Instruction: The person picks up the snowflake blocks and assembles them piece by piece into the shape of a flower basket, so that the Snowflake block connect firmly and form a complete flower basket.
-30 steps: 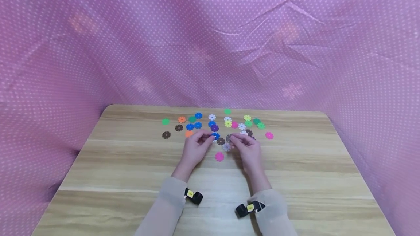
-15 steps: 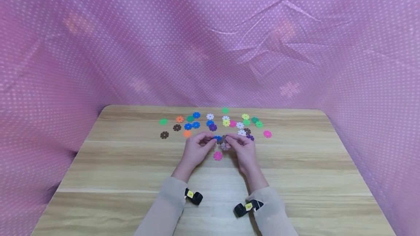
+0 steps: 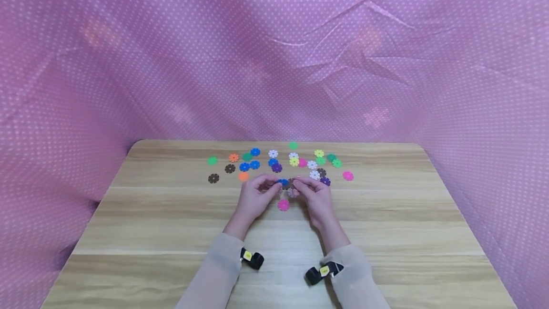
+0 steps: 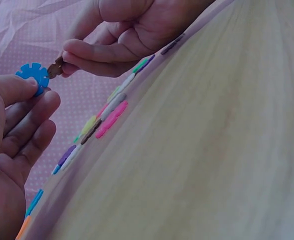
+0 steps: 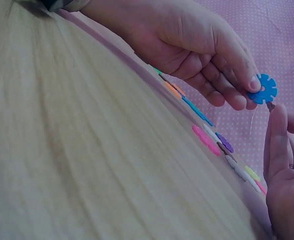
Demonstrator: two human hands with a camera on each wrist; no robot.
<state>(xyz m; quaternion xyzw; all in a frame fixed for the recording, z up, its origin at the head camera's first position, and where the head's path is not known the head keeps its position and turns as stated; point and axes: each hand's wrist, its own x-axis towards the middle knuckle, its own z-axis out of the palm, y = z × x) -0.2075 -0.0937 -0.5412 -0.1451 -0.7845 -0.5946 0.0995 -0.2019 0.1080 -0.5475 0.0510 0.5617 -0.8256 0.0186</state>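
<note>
My left hand pinches a blue snowflake building disc between thumb and fingers. Facing it, my right hand pinches a brown snowflake disc, mostly covered by the fingertips. In the left wrist view the two notched rims meet, the brown disc turned at an angle to the blue one. Both are held up above the table in the wrist views. Below the hands, a pink disc lies flat, with a grey disc partly hidden behind the right fingers.
Several loose discs in many colours lie spread beyond the hands, among them a purple disc, an orange disc and a dark brown disc. The wooden table ends at a pink dotted curtain.
My hands have drawn together, the right one moving left with the brown disc until its edge meets the blue disc. The head view has shifted slightly.
</note>
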